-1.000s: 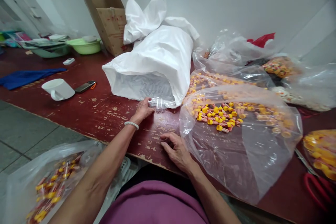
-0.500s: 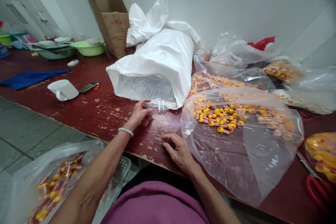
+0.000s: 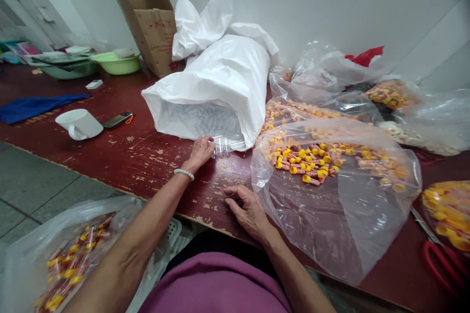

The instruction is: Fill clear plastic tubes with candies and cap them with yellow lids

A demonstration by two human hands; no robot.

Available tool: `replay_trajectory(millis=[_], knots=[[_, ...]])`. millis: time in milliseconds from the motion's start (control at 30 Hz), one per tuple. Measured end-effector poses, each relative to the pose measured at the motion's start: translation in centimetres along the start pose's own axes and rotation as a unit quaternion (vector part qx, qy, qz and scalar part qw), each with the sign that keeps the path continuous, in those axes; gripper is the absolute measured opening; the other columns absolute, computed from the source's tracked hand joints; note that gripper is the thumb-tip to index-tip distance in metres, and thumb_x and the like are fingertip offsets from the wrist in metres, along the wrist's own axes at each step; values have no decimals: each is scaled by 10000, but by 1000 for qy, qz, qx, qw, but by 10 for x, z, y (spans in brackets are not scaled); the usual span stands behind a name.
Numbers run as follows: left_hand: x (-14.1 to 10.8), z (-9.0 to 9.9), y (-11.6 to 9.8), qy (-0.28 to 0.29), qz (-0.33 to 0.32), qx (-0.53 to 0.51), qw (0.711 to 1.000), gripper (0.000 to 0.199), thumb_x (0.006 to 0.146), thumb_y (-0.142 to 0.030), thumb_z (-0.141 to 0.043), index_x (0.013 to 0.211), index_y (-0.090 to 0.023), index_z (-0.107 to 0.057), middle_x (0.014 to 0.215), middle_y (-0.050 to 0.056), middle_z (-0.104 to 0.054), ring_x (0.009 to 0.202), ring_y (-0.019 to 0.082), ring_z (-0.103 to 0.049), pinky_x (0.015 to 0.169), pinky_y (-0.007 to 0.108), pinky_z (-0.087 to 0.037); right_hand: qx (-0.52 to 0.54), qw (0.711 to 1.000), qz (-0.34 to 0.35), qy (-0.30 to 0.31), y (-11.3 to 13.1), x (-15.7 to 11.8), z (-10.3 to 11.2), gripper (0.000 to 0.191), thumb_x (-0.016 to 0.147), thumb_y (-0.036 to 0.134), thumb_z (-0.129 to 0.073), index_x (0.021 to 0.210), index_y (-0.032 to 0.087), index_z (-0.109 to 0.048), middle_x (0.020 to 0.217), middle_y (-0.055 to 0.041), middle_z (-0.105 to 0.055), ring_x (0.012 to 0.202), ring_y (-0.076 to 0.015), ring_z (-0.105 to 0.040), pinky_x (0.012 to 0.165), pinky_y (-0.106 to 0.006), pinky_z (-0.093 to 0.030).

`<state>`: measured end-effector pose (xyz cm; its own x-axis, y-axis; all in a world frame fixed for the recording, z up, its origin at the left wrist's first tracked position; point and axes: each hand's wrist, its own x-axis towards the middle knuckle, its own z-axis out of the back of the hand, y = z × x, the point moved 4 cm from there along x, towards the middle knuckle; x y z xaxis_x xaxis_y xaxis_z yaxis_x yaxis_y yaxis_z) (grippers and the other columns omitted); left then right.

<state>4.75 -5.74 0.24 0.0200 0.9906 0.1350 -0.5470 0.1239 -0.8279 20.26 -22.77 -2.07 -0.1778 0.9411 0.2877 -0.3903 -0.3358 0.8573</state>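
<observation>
My left hand (image 3: 201, 150), wearing a pale bead bracelet, is at the mouth of a large white sack (image 3: 231, 78). Its fingers are bunched against several clear tubes (image 3: 222, 146) that lie at the sack's lower lip; the thumb is partly hidden. More clear tubes (image 3: 205, 120) fill the sack's opening. My right hand (image 3: 247, 210) rests near the table's front edge, fingers curved, thumb and forefinger apart, nothing between them. Just right of it spreads a clear plastic bag (image 3: 352, 225) with many yellow-capped, red-patterned tubes (image 3: 308, 161) inside.
On the worn red table (image 3: 147, 156) stand a white mug (image 3: 81, 123), a phone (image 3: 117, 120), a blue cloth (image 3: 40, 106), green basins (image 3: 117, 64) and a carton (image 3: 156, 34). Red-handled scissors (image 3: 436, 259) lie at right. Another bag of capped tubes (image 3: 73, 264) hangs low at left.
My left hand has shifted slightly right and closed in against the clear tubes, which are bunched nearer its fingers. The right hand has hardly moved. The view has turned slightly.
</observation>
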Motion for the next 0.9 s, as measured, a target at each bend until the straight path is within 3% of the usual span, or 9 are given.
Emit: replay_trajectory(millis=[133, 233, 333, 467, 600, 733, 833, 900], knots=[[-9, 2, -3, 29, -82, 86, 993, 301, 669, 1, -513, 838, -198, -664, 1035, 95, -591, 1000, 264, -504, 939, 361, -365, 0, 1000, 1, 3, 2, 1, 1, 188, 831, 141, -556, 990, 214, -623, 935, -29, -654, 861, -150, -598, 810, -295, -471], [-17, 1, -4, 90, -192, 194, 958, 361, 676, 16, -477, 881, -215, -664, 1074, 106, -594, 1055, 294, -461, 976, 412, -324, 2, 1000, 11, 3, 1, 1, 0, 188, 828, 132, -557, 988, 207, -621, 928, -26, -648, 855, -144, -595, 799, -278, -468], [-19, 6, -6, 116, -242, 240, 933, 298, 688, -19, -499, 858, -212, -649, 1067, 126, -599, 1070, 311, -449, 989, 438, -306, 2, 1000, 14, 3, 0, 0, -1, 188, 833, 134, -554, 994, 204, -619, 926, -27, -645, 852, -141, -592, 794, -270, -464], [-15, 17, -6, 120, -171, 276, 938, 190, 652, -88, -568, 806, -194, -604, 943, 125, -622, 1051, 313, -487, 972, 414, -329, 2, 1000, 13, 1, -1, -1, -1, 193, 833, 136, -556, 1000, 210, -620, 942, -22, -649, 866, -139, -595, 810, -273, -461], [-10, 20, -7, 73, -68, 276, 956, 241, 745, -164, -470, 974, -172, -545, 883, 97, -636, 898, 260, -581, 829, 350, -421, 0, 1000, 12, 1, -2, 1, -2, 191, 827, 138, -568, 996, 210, -623, 939, -19, -654, 867, -142, -598, 808, -279, -459], [-3, -4, -13, 33, 20, 263, 964, 312, 848, -376, -400, 1030, -152, -517, 973, 131, -653, 935, 261, -612, 771, 326, -445, -4, 1000, 6, 0, -3, 1, -1, 180, 828, 142, -571, 987, 204, -627, 933, -23, -659, 850, -144, -599, 794, -282, -462], [0, -26, -22, 14, 56, 269, 961, 647, 737, -644, -490, 1102, -110, -493, 1088, 212, -624, 1050, 351, -582, 820, 393, -440, -2, 1000, 2, -2, -2, -1, -1, 173, 828, 137, -567, 976, 204, -628, 942, -24, -662, 868, -147, -599, 814, -289, -461], [2, -35, -26, 8, 73, 279, 958, 765, 659, -707, -537, 1125, -101, -494, 1149, 245, -596, 1111, 392, -546, 867, 436, -420, 1, 1000, 3, -1, -1, -2, -1, 176, 834, 142, -560, 983, 209, -626, 953, -23, -663, 885, -149, -598, 831, -295, -460]])
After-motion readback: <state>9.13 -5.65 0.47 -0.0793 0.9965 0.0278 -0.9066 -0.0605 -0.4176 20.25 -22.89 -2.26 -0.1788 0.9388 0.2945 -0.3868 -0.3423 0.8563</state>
